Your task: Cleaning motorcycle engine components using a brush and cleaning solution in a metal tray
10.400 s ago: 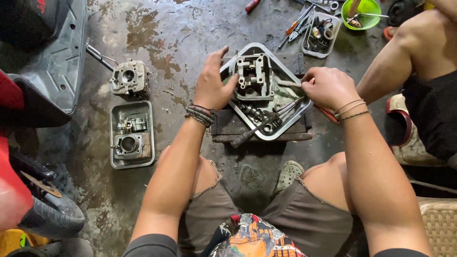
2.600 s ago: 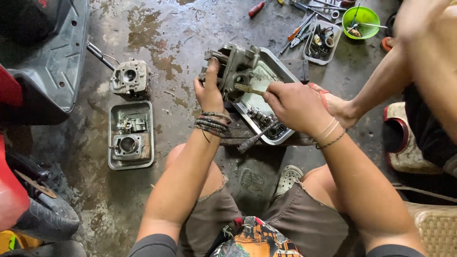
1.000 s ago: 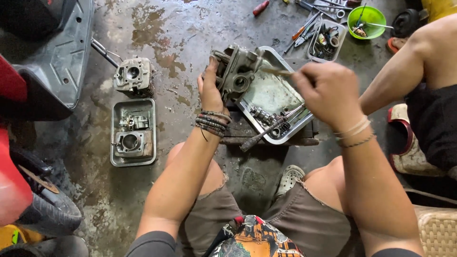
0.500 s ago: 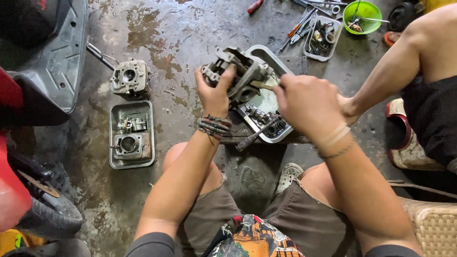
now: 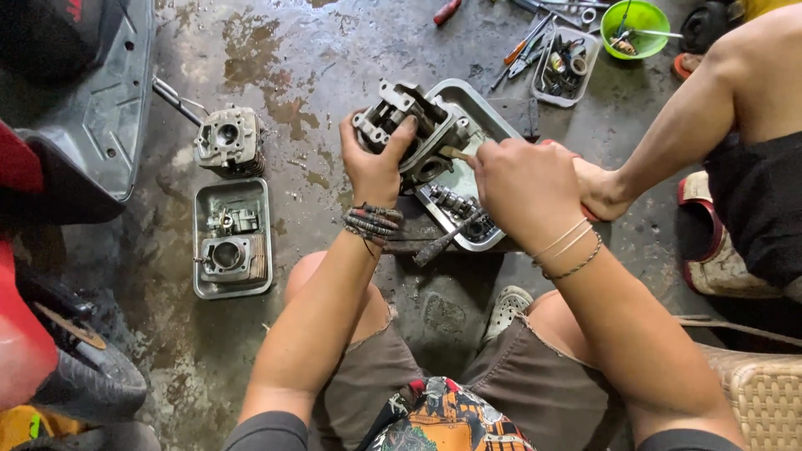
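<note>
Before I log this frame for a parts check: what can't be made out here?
Head view only:
- Tool tip in the right hand: hidden behind its fingers and the engine head.
- Parts in the metal tray: partly covered by the right hand and the engine head.
- Small tools in the far tray: too small to identify.
- Second person: cut off by the right edge.

I see my left hand [image 5: 376, 171] gripping a grey cylinder head [image 5: 407, 129] above the metal tray [image 5: 489, 117], my right hand [image 5: 528, 188] closed on a thin tool just right of the cylinder head, second tray [image 5: 200, 242] with parts well left of it
</note>
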